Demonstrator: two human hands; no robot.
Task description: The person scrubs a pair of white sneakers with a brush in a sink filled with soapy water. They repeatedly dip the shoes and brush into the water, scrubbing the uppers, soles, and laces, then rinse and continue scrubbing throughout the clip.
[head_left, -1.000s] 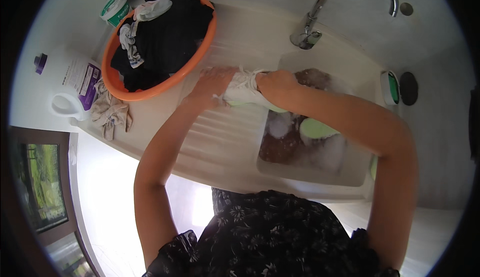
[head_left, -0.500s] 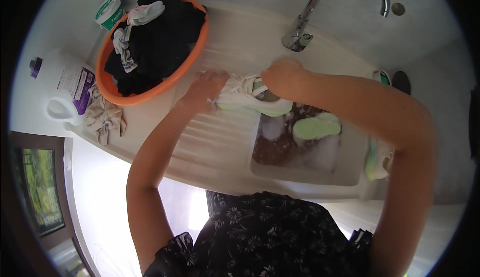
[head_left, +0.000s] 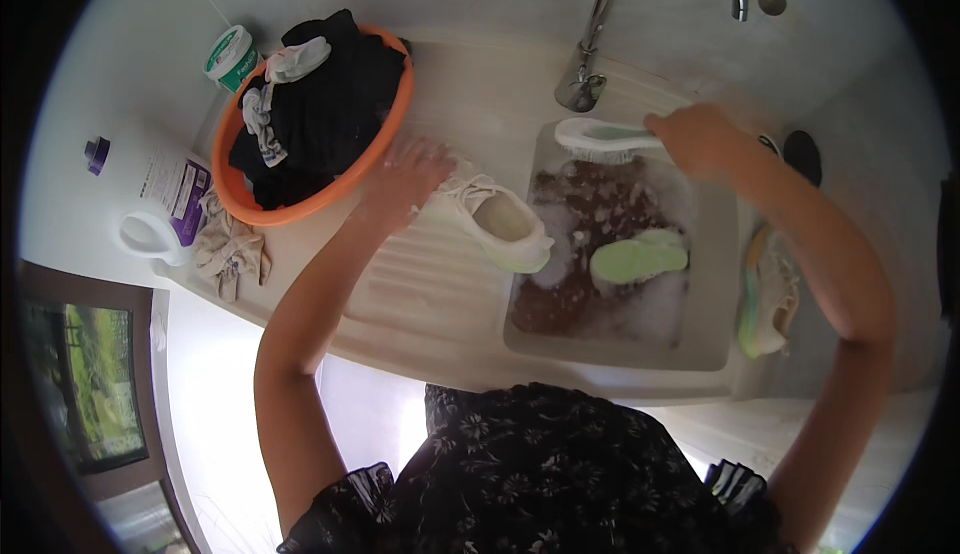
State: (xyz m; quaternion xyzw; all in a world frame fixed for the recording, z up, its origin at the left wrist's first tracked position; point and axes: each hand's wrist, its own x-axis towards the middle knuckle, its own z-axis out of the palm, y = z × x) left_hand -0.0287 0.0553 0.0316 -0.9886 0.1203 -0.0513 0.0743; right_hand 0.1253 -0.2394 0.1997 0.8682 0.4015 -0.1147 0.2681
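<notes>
1. Suds and brown water fill the white sink basin (head_left: 715, 344), where a pale green insole (head_left: 638, 258) floats at about four o'clock from the shoe.
2. The left hand (head_left: 412, 176) presses down on the heel end of the white lace-up sneaker with a pale green sole (head_left: 490, 222), fingers spread over it and not closed round it; the shoe lies on the ribbed drainboard of the white table (head_left: 410, 284), toe hanging over the basin's edge.
3. The right hand (head_left: 700, 139), at two o'clock from the shoe, has its fingers clamped on the handle of a white-and-green scrubbing brush (head_left: 600, 140), bristles down over the water below the chrome tap (head_left: 600, 44).
4. To scrub well, I'd judge the pinning hand should bear firmly so the shoe can't slide on the wet ribs, and the brush should be dipped, then worked in short strokes.
5. An orange plastic tub of dark clothes (head_left: 310, 114) sits at ten o'clock, touching that wrist; a second sneaker (head_left: 765, 294) rests right of the basin.
</notes>
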